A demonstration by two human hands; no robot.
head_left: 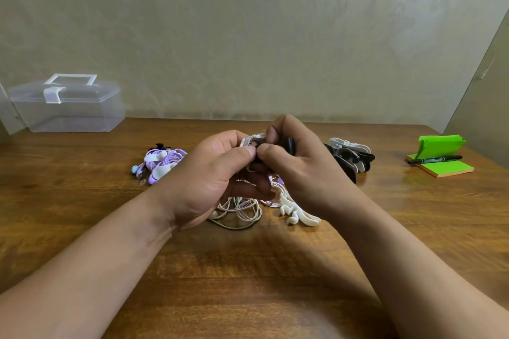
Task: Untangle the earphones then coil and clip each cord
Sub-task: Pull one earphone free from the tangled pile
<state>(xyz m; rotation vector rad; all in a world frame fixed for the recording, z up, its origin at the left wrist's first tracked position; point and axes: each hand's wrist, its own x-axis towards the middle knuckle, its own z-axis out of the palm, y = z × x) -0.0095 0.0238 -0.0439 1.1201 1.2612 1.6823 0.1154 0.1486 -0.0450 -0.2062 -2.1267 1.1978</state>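
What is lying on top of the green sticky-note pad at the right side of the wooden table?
A black marker pen lies across the green sticky-note pad, and green sheets stand curled up at its far edge. The pad's surface behind those sheets is hidden.

Both bare forearms stretch from the near edge of the table [82,215] and meet above its middle, wrists angled inward. The left hand [217,170] curls round a white cord [252,141], thumb on top. The right hand [298,165] faces it, thumb and forefinger pinching what seems a black clip [290,146]. The thumb tips nearly touch.
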